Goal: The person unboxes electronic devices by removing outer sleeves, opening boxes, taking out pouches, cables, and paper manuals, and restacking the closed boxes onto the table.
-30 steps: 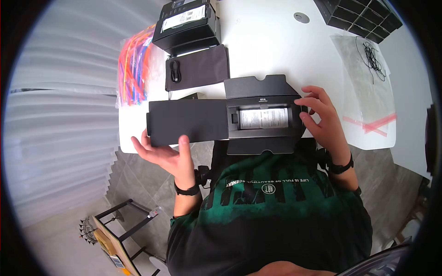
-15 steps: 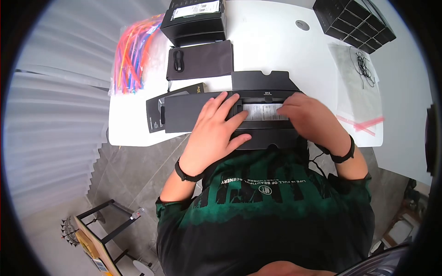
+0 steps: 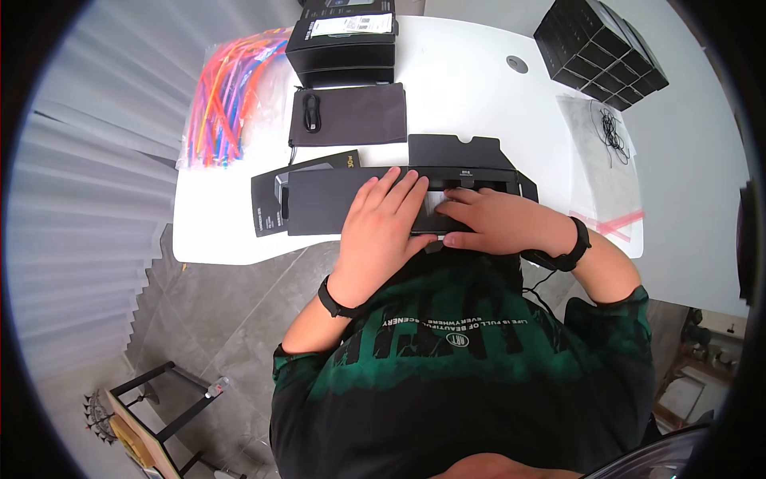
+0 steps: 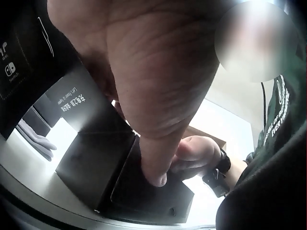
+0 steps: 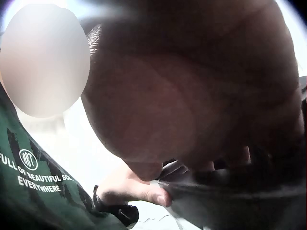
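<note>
A long black box (image 3: 479,171) lies at the table's front edge, its far flap (image 3: 459,152) standing out and its lid (image 3: 319,201) spread to the left. My left hand (image 3: 379,219) rests across the box where lid and body meet, fingers straight. In the left wrist view its thumb lies on the box's black side (image 4: 144,196). My right hand (image 3: 503,222) reaches over the box's recess, fingertips down at a white printed piece (image 3: 434,201), thumb at the near edge. That hand covers most of the recess.
A printed black box (image 3: 267,206) lies partly beneath the lid. Behind are a dark pouch (image 3: 359,116) with a coiled cable (image 3: 311,113), a large black box (image 3: 343,60) and bagged colourful strips (image 3: 219,112). At right are stacked black boxes (image 3: 598,56) and a clear bag (image 3: 590,152) with black cord.
The left hand has come from the lid's outer end onto the box. The right hand has moved left from the box's right end into the recess, covering more of the white printed piece.
</note>
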Tool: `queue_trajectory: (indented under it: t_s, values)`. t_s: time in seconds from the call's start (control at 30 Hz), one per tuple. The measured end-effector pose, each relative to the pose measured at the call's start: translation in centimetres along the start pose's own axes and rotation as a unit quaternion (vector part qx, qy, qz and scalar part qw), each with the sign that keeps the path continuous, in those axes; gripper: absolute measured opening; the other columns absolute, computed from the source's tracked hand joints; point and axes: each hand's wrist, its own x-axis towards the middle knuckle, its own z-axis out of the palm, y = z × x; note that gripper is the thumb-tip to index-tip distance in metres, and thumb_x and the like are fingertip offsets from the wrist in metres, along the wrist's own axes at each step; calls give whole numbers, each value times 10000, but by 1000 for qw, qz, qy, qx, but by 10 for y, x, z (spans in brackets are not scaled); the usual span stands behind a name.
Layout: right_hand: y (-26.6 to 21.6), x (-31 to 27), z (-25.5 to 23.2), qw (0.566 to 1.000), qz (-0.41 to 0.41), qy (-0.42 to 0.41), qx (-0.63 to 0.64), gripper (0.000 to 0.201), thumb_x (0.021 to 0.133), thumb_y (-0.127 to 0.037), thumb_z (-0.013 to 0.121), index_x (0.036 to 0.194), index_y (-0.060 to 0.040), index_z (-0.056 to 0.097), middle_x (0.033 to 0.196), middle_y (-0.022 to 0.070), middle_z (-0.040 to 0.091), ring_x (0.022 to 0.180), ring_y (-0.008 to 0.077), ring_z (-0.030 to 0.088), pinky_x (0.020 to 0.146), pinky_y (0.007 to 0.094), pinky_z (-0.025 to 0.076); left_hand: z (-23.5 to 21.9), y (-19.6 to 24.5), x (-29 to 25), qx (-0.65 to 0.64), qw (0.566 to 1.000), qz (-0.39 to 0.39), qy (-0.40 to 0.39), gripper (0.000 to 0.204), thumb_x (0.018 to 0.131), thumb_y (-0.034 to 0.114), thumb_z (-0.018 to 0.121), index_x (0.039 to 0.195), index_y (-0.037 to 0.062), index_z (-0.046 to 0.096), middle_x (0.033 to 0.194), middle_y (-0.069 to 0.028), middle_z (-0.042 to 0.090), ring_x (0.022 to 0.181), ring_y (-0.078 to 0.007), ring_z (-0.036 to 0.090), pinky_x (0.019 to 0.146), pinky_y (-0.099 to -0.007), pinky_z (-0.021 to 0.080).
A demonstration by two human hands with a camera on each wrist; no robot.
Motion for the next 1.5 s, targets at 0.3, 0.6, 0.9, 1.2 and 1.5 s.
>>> queue_trajectory:
  t_s: [0.3,0.6,0.9,1.2,1.5]
  values:
    - [14,2,6,996,-39,53,66,724,1007,-498,596,1448,59,459,1380,251,585,1257,422,584,1044,477,478,0,-1,1,-5,1000,-6,8,828,674,308,900,1396,57,582,1407,-83,625,1382,-321,520,1144,-491,410]
    - [10,2,-4,989,-33,52,132,637,1003,-393,609,1423,69,487,1251,268,656,1147,422,643,973,456,516,-1,-1,2,-3,1000,-5,4,830,668,318,902,1391,62,586,1417,-78,617,1375,-318,523,1137,-492,411]
    - [13,-10,-8,984,12,64,168,575,838,-54,575,1405,20,512,1119,230,716,1004,370,713,893,409,556,0,-3,1,0,1000,5,-2,835,671,339,899,1395,64,587,1432,-78,604,1386,-317,511,1141,-495,408]
    - [13,-64,-30,909,-68,151,381,680,746,91,497,1423,29,494,1378,177,596,1258,253,604,1127,364,459,-12,-3,0,-98,991,-14,86,721,691,299,899,1305,28,637,1335,-152,637,1282,-379,570,1065,-481,465]
    - [-12,-50,-9,765,-243,184,567,689,798,143,453,1472,0,456,1507,132,477,1410,217,477,1216,391,363,-37,23,19,-250,956,25,150,423,805,136,852,1161,-14,682,1020,-127,715,930,-305,697,813,-367,559]
